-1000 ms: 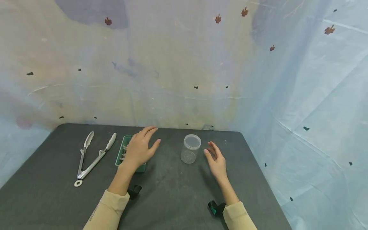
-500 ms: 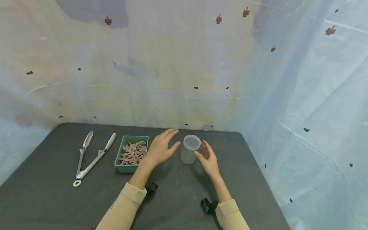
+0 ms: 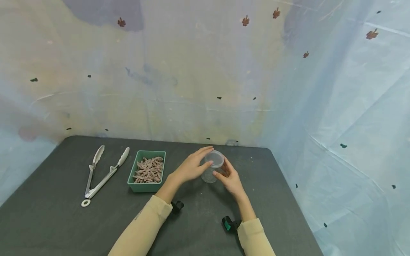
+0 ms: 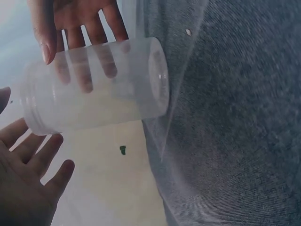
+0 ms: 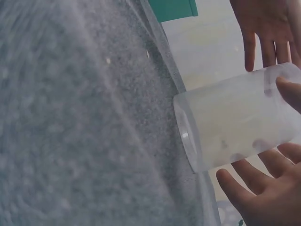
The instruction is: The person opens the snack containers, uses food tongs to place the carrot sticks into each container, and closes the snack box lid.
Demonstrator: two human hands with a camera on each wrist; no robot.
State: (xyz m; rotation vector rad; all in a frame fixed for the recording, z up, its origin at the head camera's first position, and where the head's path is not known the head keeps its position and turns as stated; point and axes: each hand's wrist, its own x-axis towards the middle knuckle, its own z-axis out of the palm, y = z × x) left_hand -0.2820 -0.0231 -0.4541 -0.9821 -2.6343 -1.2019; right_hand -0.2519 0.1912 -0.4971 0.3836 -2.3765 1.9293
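A clear plastic jar (image 3: 209, 176) with a translucent lid (image 3: 214, 159) stands upright on the dark table. My right hand (image 3: 232, 182) is around the jar's right side, thumb in front and fingers behind, as the right wrist view of the jar (image 5: 235, 122) also shows. From the left, my left hand (image 3: 191, 167) reaches up to the lid, its fingers fairly straight. Its fingertips meet the lid's edge in the left wrist view, where its thumb looks apart from the lid.
Left of the jar sits a green tray (image 3: 146, 187) with many small brownish twisted pieces (image 3: 148, 170). Spread metal tongs (image 3: 102, 184) lie farther left. A patterned sheet (image 3: 179, 71) hangs behind the table (image 3: 198, 227) and along its right side.
My left hand has moved right from over the green tray to the lid, uncovering the tray. My right hand has come left onto the jar. The jar stays in place.
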